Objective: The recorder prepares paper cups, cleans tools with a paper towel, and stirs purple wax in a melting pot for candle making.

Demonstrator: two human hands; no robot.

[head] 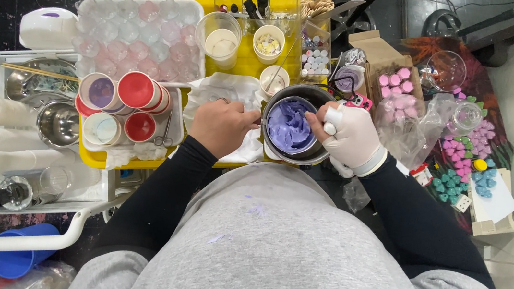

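A dark metal pot (273,145) filled with thick lilac paste (290,127) sits at the near edge of a yellow tray (251,62). My left hand (223,125), bare, is closed against the pot's left rim on a thin metal handle or tool. My right hand (351,135), in a white glove, grips the pot's right rim, with the fingers curled over the edge. A white cloth (221,88) lies under my left hand.
Red and white cups (124,105) lie stacked at the left, behind them a tray of clear moulds (133,34). Small cups (268,42) stand behind the pot. Pink, purple and teal pieces (464,157) fill boxes at the right. A white cart (23,135) holds metal bowls.
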